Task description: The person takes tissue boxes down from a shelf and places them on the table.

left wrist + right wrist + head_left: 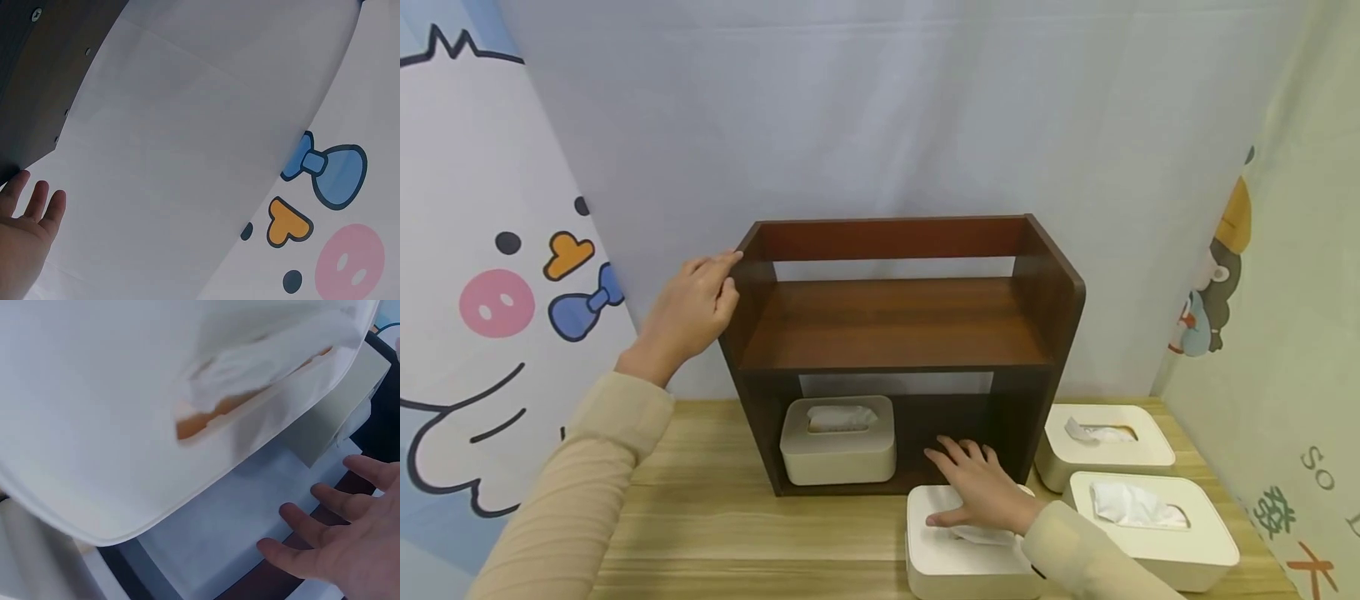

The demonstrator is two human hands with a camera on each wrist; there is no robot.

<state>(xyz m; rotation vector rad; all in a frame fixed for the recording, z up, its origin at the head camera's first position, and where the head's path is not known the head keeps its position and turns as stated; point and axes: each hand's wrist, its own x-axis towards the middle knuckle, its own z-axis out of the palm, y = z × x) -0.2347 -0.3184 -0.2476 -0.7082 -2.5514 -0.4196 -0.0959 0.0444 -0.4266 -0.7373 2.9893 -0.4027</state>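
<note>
A dark brown two-tier wooden shelf (895, 321) stands on the table against the pale curtain. My left hand (696, 304) touches the top of its left side panel; in the left wrist view the fingers (44, 200) look fairly straight beside the panel's corner. Over a white tissue box (932, 554) in front of the shelf, my right hand (981, 492) spreads its fingers towards the lower compartment. In the right wrist view these fingers (306, 525) hold nothing; whether the palm touches the box is unclear. Another tissue box (838, 458) sits in the lower compartment's left half.
To the right of the shelf, one white tissue box (1120, 417) stands behind another tissue box (1195, 521), both with tissue showing. The wood-grain table (700, 517) runs under everything. A cartoon-printed curtain (490, 208) hangs at left, and a printed greenish curtain (1285, 333) at right.
</note>
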